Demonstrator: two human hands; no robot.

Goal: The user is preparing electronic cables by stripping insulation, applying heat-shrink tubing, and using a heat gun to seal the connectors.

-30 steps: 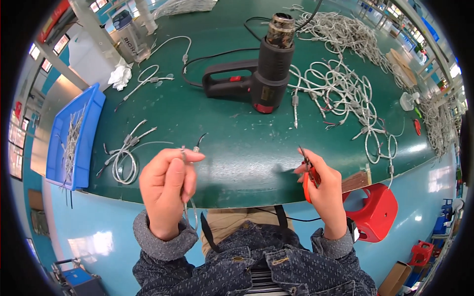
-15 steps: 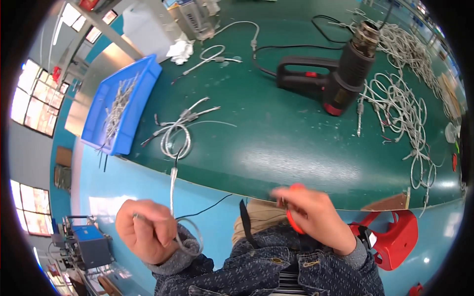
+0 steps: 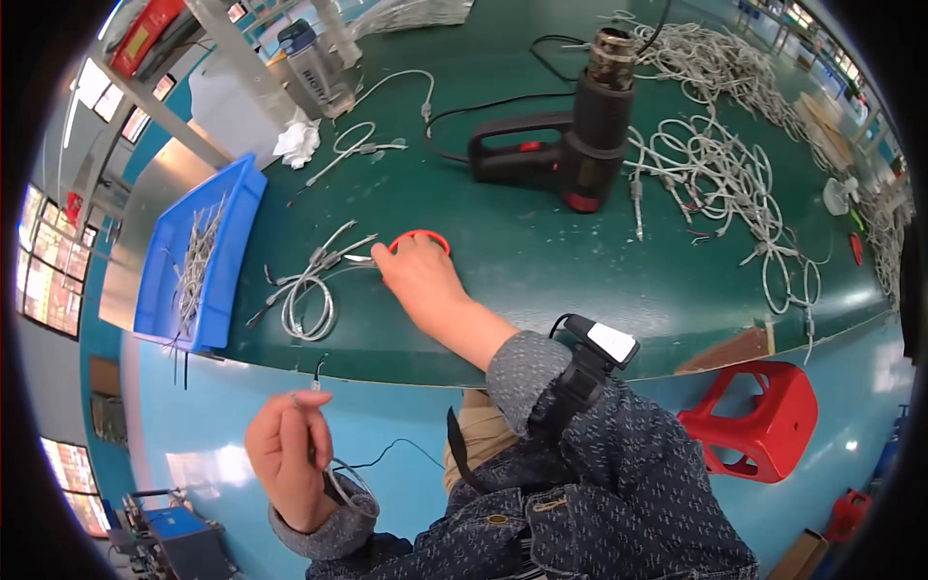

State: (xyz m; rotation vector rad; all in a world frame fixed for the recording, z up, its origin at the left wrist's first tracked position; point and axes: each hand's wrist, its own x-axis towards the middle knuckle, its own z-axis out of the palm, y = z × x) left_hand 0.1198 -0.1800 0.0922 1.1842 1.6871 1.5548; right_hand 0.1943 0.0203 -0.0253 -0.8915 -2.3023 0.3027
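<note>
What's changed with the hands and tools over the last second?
The right hand has carried the red-handled scissors forward and left, down to the table beside the coiled cable; whether it has let go is unclear. The left hand has drawn back past the table's near edge, still pinching its cable. The heat gun and blue tray stayed put.

Bright rm, overexp. windows (image 3: 60, 259) at L, glare on blue flr (image 3: 208, 467), fisheye-bent edges, blk corners
</note>
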